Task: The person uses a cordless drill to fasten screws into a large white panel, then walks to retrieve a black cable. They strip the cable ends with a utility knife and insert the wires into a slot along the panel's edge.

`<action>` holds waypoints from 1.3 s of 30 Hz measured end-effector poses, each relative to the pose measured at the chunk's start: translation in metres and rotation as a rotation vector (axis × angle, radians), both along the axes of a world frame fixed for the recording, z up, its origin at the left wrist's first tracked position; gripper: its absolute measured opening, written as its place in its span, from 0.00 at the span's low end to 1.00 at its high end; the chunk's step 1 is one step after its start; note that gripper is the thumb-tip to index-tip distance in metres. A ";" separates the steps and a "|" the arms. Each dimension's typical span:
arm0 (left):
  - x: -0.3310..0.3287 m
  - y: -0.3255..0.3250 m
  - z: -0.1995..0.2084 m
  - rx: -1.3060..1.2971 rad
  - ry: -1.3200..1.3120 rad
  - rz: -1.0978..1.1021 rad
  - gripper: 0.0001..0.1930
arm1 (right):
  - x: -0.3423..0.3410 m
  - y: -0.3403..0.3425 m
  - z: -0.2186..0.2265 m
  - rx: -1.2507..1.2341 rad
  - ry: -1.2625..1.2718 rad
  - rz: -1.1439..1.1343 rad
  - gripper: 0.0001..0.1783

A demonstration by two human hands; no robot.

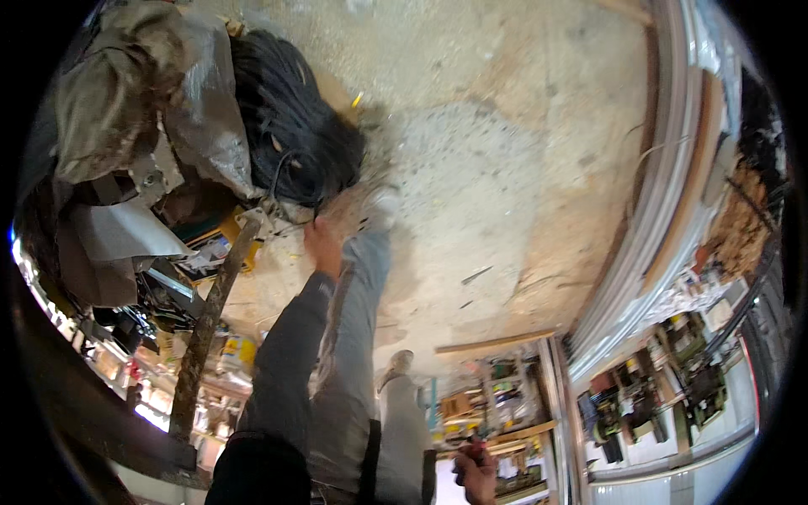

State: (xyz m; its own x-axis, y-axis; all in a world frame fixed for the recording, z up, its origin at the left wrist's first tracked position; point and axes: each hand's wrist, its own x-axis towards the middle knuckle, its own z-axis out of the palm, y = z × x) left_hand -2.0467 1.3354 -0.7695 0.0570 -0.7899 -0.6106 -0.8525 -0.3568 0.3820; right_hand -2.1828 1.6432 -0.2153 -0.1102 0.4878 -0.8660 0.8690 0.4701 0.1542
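My left hand [323, 248] reaches down past my left leg to the lower edge of a large coil of black cable [295, 118] on the floor. Motion blurs its fingers, so I cannot tell whether they grip a strand or only lie beside it. Low in the picture, my right hand [478, 481] is closed round a small dark-red thing [476, 453] whose kind does not show clearly. My left shoe [380, 206] stands on the concrete just right of the coil.
Left of the coil lie brown cloth [118, 101], a clear plastic sheet [206, 126] and a yellow-and-black box [231, 240]. A rough wooden pole [206, 345] slants below them. Long pale profiles [648, 227] line the right side. Cluttered shelves [505, 396] stand behind my legs.
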 end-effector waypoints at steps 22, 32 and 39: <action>-0.033 0.119 0.630 -0.046 0.039 0.187 0.15 | -0.201 -0.074 0.119 -0.932 -0.090 0.655 0.07; -0.055 0.281 0.957 -0.398 0.862 -0.216 0.10 | -0.108 -0.136 0.148 -1.122 -0.678 0.344 0.08; 0.054 0.381 0.977 -0.916 0.557 0.597 0.15 | -0.110 -0.186 0.226 -1.589 -0.178 0.306 0.04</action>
